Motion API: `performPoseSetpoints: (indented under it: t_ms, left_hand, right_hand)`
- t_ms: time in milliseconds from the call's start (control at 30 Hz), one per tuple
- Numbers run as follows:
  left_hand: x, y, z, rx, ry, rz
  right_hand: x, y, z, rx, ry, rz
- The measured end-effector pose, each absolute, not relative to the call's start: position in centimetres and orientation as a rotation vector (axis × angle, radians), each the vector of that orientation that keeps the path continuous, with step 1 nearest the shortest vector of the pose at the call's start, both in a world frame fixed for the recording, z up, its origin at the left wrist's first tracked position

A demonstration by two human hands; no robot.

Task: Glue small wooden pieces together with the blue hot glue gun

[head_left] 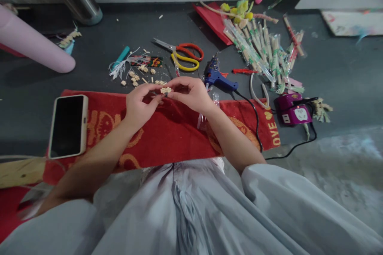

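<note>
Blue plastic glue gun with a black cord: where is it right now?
In the head view, the blue plastic glue gun lies right of centre on the dark grey tabletop, just beyond the bare right hand and right of the red-and-yellow-handled metal scissors.

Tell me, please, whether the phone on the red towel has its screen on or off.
Off, it appears: the phone lies face up on the red towel, its face plain black, with no icons or text showing.
</note>
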State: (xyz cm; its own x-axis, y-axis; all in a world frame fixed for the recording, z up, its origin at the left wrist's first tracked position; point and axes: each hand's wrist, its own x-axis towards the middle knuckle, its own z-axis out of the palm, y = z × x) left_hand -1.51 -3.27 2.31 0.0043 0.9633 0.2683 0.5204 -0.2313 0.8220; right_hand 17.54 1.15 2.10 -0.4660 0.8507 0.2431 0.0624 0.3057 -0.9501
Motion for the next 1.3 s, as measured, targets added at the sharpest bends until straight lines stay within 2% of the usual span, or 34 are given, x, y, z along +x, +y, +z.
performPoseSetpoints:
  t_ms: [367, 633, 900, 1133, 1300]
  left_hand:
    - [-1.6, -2.3, 1.4, 1.444, 1.492, 1.209]
    - [-1.4, -2.1, 2.0, 1.39, 1.335, 1.006]
    - [-1.2, -2.3, 2.3, 1.329, 1.393, 1.098]
    - [-1.5, -2.5, 1.7, 1.459, 1.44, 1.075]
    - [-1.7, -2.8, 2.1, 1.825, 1.527, 1.078]
  right_hand:
    - [17.5, 1.3, 1.5, -0.858, -1.758, 1.215]
    - [17.4, 1.1, 1.8, -0.867, -1.788, 1.183]
    - [18.0, 1.5, 2.0, -0.914, -1.787, 1.107]
    - [20.0, 3.4, 1.5, -1.115, -1.598, 0.922]
    - [20.0, 3.2, 1.9, -1.166, -1.599, 0.888]
